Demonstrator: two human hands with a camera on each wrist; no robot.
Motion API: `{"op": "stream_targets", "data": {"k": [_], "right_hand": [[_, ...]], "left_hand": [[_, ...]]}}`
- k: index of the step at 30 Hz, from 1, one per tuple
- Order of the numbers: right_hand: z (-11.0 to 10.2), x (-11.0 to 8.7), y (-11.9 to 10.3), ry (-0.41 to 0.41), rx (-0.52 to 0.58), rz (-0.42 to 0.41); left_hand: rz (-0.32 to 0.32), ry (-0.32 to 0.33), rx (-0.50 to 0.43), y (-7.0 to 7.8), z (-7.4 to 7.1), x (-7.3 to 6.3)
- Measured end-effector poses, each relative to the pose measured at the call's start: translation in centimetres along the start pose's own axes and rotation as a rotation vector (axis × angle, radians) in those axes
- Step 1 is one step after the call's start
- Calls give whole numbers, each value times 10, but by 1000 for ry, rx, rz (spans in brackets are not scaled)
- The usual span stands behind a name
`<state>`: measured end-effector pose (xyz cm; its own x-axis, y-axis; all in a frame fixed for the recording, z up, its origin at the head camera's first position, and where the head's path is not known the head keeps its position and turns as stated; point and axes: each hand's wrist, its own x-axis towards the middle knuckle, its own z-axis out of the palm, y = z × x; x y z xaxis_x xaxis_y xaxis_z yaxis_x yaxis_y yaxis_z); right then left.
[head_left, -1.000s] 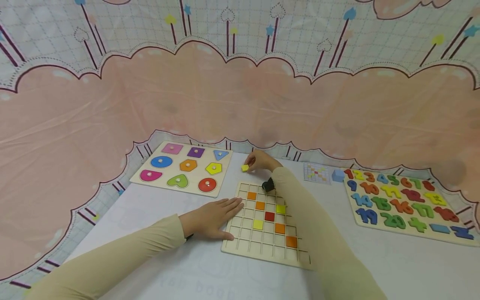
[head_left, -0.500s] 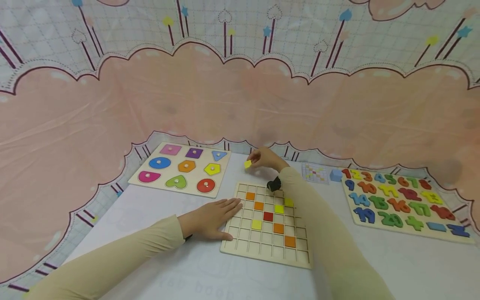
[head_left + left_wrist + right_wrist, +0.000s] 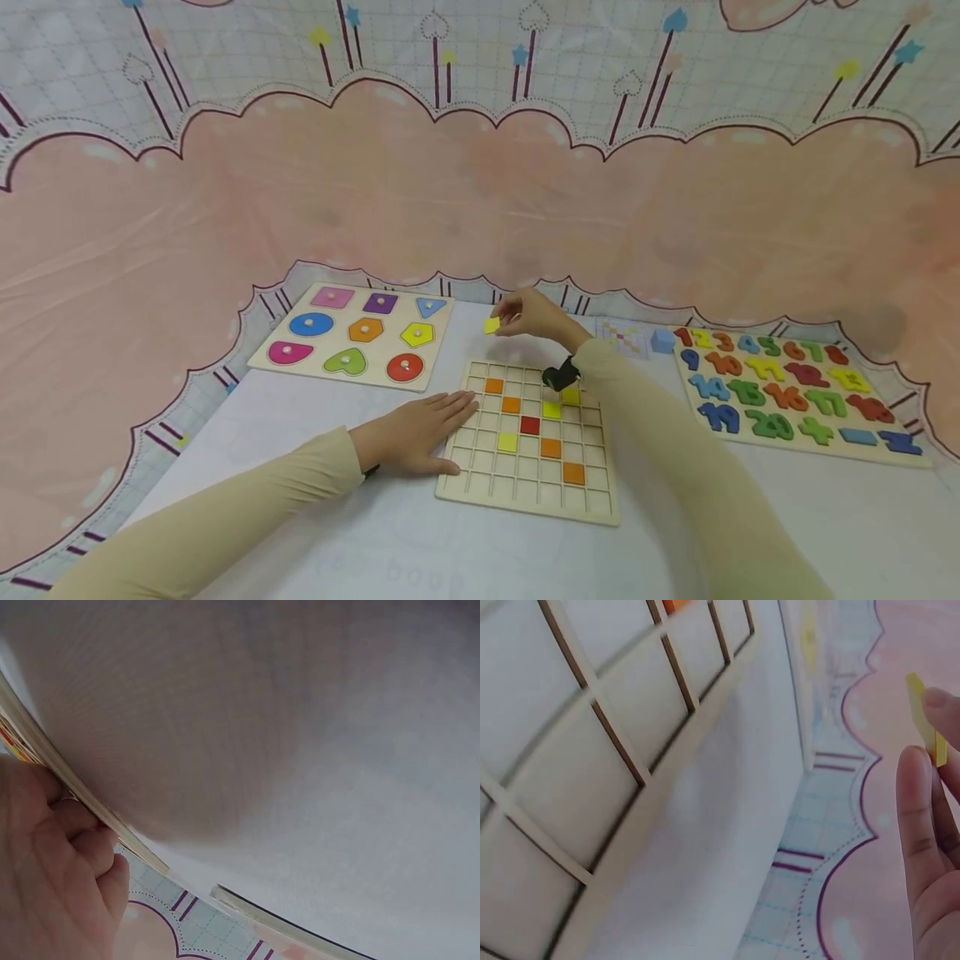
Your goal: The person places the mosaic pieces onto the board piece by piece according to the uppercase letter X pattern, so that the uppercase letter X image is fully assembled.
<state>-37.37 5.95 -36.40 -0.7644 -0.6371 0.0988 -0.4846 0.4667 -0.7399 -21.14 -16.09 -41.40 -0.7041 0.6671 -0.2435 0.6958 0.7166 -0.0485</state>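
My right hand [image 3: 536, 317] pinches a small yellow square tile [image 3: 491, 325] between thumb and fingers, above the table beyond the far edge of a wooden grid board [image 3: 525, 505]. In the right wrist view the yellow tile [image 3: 924, 720] shows nearly edge-on at the fingertips. Orange, yellow and red tiles lie in the board's cells, among them a red tile [image 3: 529, 426] near the middle. With fingers straight, my left hand [image 3: 412, 435] rests at the board's left edge. The left wrist view shows that hand [image 3: 56, 870] beside the board's edge [image 3: 90, 799].
A shape puzzle board [image 3: 258, 357] with knobbed pieces lies at the back left. On the right is a number puzzle board [image 3: 757, 446]. Between that and the grid board are a blue block [image 3: 663, 341] and a printed pattern card [image 3: 622, 337]. A patterned cloth [image 3: 420, 208] stands behind the table.
My right hand has risen a little with the yellow tile, which now turns its face more to view. The right wrist has shifted right, uncovering a yellow tile on the board. My left hand stays put.
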Motion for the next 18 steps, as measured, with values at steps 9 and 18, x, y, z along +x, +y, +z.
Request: {"op": "stream_targets", "data": {"k": [9, 18], "right_hand": [[16, -36, -14, -32, 37, -56], [30, -70, -25, -82, 38, -42]], "left_hand": [[28, 11, -24, -1, 3, 1], [18, 10, -21, -3, 2, 1]]}}
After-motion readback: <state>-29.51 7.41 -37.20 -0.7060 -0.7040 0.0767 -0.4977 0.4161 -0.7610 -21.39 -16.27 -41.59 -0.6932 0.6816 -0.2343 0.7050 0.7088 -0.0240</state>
